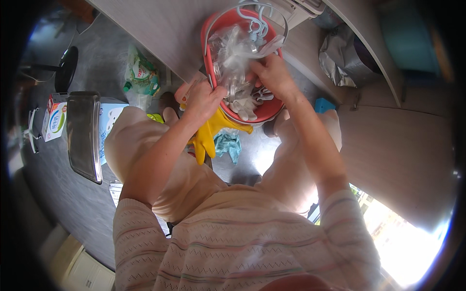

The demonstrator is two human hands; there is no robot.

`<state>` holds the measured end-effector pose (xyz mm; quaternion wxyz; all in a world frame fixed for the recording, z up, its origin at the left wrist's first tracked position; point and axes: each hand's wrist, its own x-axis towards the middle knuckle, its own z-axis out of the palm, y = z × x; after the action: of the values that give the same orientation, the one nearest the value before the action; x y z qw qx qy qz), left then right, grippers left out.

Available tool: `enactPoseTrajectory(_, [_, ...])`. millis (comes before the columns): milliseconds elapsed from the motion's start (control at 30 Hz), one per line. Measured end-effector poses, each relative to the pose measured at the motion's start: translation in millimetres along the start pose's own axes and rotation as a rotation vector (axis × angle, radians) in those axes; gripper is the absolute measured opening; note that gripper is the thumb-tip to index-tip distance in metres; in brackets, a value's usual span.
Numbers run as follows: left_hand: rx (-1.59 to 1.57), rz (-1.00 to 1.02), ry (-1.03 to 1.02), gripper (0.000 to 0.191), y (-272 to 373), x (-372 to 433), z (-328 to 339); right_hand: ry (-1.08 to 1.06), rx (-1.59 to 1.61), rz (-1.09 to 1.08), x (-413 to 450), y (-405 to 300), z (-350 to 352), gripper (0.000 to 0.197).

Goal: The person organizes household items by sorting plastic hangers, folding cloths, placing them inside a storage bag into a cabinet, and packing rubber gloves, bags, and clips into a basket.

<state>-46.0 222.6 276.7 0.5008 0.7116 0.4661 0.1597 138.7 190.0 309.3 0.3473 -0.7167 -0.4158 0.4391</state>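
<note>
A red plastic bucket with a wire bail stands before me, tilted towards my body. My left hand grips its left rim, thumb over the edge. Inside, my right hand has curled fingers at a crumpled clear plastic bag; the fingertips are partly hidden. White gloves lie in the near end of the bucket, beside small white plastic pieces. Pale blue hooks rise at its far end. Below the near rim, a yellow rubber glove hangs over a teal cloth.
A green-labelled bag with a cap is on the floor at the left. Further left are a metal tray, a light blue box and a milk carton. Cabinet shelving with a silver bag stands at the right.
</note>
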Motion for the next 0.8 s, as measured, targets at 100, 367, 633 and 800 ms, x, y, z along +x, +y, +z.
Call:
enactPoseTrajectory(100, [0.044,0.146,0.051,0.027,-4,0,4,0.01,-0.093,0.016,7,15,1,0.024])
enactPoseTrajectory(367, [-0.012,0.075,-0.044,0.027,0,-2,9,0.699,-0.074,-0.472,11,15,-51,0.017])
enactPoseTrajectory(633, [-0.041,0.096,-0.067,0.03,7,-2,10,0.512,0.003,-0.513,30,30,-70,0.047])
enactPoseTrajectory(800, [-0.061,0.013,-0.084,0.031,5,-2,8,0.43,0.08,-0.402,30,25,-64,0.051])
